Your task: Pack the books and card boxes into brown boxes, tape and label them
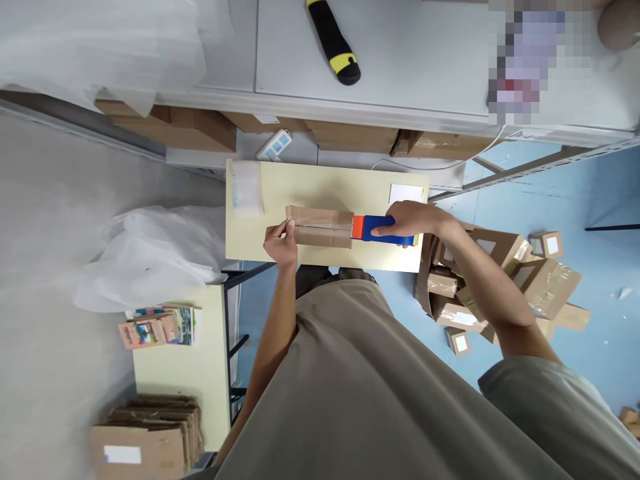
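On the pale yellow table a narrow cardboard box (323, 239) lies with its flaps meeting along a middle seam. A strip of clear packing tape (320, 224) runs along that seam towards a blue and orange tape dispenser (373, 228). My right hand (407, 219) is wrapped round the dispenser, whose orange front sits at the box's right end. At the left end, my left hand (281, 244) is closed, with thumb and finger pinching the tape's end by the box's edge.
White cards (407, 193) and a translucent plastic sleeve (247, 189) lie on the table (275, 183). A black and yellow tool (334, 43) rests on the shelf ahead. Cardboard boxes (545, 287) are heaped on the floor at right; booklets (160, 327) and flattened cartons (145, 433) stand at left.
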Available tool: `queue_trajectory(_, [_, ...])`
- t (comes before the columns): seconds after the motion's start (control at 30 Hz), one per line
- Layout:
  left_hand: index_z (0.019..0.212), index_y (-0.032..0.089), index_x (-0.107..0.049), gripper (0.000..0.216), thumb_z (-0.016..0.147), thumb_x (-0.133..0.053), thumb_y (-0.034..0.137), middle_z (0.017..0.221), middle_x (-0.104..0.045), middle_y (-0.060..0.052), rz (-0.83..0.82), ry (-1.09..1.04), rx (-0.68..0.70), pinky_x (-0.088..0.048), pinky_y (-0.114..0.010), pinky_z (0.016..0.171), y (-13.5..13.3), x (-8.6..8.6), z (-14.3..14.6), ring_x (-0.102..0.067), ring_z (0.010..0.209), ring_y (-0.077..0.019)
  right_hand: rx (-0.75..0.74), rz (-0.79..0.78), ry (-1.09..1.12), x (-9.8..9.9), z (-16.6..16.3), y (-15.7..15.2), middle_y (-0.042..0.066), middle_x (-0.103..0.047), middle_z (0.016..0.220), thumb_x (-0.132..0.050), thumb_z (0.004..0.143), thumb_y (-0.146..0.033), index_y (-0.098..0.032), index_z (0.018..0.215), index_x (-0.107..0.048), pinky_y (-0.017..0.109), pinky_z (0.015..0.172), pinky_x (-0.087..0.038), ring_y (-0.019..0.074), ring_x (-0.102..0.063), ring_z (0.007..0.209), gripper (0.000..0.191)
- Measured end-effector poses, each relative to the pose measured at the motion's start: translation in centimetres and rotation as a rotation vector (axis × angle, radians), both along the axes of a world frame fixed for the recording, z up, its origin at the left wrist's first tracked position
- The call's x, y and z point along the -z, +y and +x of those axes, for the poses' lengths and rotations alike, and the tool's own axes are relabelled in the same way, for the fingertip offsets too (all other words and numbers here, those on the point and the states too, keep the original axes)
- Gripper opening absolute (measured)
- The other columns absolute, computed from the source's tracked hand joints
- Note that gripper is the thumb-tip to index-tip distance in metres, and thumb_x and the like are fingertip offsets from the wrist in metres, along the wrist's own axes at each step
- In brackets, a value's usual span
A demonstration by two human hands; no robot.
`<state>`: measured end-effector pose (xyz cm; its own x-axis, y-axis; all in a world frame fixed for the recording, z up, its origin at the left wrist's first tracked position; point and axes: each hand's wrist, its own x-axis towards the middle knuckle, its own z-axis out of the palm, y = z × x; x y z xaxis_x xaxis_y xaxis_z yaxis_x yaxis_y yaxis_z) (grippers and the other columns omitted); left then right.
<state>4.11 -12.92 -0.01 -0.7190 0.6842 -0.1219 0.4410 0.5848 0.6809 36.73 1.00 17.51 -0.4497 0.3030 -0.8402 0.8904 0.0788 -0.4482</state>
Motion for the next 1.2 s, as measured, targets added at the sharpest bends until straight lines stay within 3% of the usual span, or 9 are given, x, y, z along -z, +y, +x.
queue_trajectory(0.1, [0.103,0.018,-0.089,0.021,0.098,-0.078,0.035,0.098,-0.077,-0.006,-0.002,-0.026,0.006,-0.06,-0.033,0.095,0.1,0.1,0.0,-0.074,0.093,-0.0214,-0.003,-0.036,-0.005,0.6,0.7,-0.2,0.011,-0.08,0.072,-0.073,0.095,-0.084,-0.016,0.089,-0.081,0.032,0.069,-0.055,0.0236,-0.077,0.068,0.069])
queue_trajectory(0.5, [0.107,0.019,-0.088,0.024,0.098,-0.077,0.039,0.103,-0.081,-0.007,0.044,-0.084,0.032,-0.062,-0.039,0.107,0.6,1.0,-0.3,-0.077,0.107,-0.0256,-0.024,0.088,-0.074,1.7,2.4,-2.4,0.011,-0.079,0.075,-0.071,0.101,-0.075,-0.018,0.086,-0.08,0.034,0.067,-0.051,0.0233,-0.074,0.069,0.06])
queue_trajectory(0.77, [0.106,0.019,-0.089,0.024,0.098,-0.077,0.038,0.1,-0.08,-0.007,0.03,-0.059,0.031,-0.062,-0.04,0.106,0.6,0.8,-0.1,-0.076,0.102,-0.025,-0.026,0.173,-0.183,4.8,1.1,-3.9,0.016,-0.084,0.105,-0.069,0.108,-0.063,-0.013,0.111,-0.08,0.032,0.071,-0.05,0.0269,-0.079,0.092,0.051])
queue_trajectory(0.9, [0.105,0.019,-0.089,0.024,0.098,-0.076,0.039,0.099,-0.08,-0.007,0.018,-0.046,0.031,-0.062,-0.039,0.105,0.6,0.5,0.1,-0.076,0.1,-0.0244,-0.011,0.228,-0.214,6.3,0.8,-5.2,0.02,-0.083,0.119,-0.061,0.111,-0.064,-0.013,0.123,-0.077,0.033,0.076,-0.052,0.0311,-0.08,0.105,0.055])
queue_trajectory(1.07, [0.103,0.02,-0.088,0.024,0.097,-0.075,0.039,0.099,-0.079,-0.007,-0.012,-0.025,0.04,-0.061,-0.038,0.103,0.5,0.0,0.4,-0.076,0.1,-0.0246,-0.01,0.312,-0.232,7.1,-0.4,-7.0,0.024,-0.082,0.126,-0.055,0.114,-0.064,-0.012,0.136,-0.073,0.037,0.085,-0.057,0.0367,-0.08,0.116,0.059])
queue_trajectory(1.2, [0.1,0.02,-0.086,0.026,0.097,-0.073,0.043,0.101,-0.079,-0.009,-0.016,-0.002,0.046,-0.062,-0.039,0.102,0.4,-0.5,0.8,-0.077,0.1,-0.026,0.005,0.431,-0.307,8.1,-1.7,-8.3,0.031,-0.081,0.124,-0.056,0.116,-0.047,-0.007,0.131,-0.074,0.039,0.089,-0.059,0.038,-0.081,0.118,0.046])
